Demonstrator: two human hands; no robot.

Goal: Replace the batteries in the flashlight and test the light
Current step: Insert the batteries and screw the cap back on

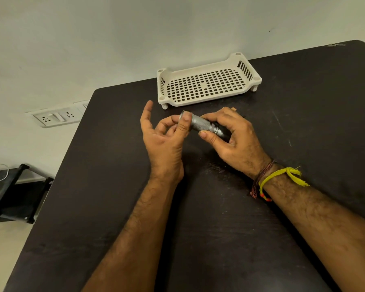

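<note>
A small silver metal flashlight (201, 124) with a knurled body is held level above the dark table. My right hand (232, 138) grips its right half, thumb under and fingers over, and hides that end. My left hand (164, 133) pinches the flashlight's left end between thumb and middle fingers, with the index finger raised and apart. I cannot tell whether that end carries a cap. No loose batteries are visible.
A white perforated plastic tray (208, 81) stands at the table's far edge, nothing in it. The dark table (219, 207) has its left edge close by; beyond it are a wall socket panel (57, 116) and a low black shelf (13, 194).
</note>
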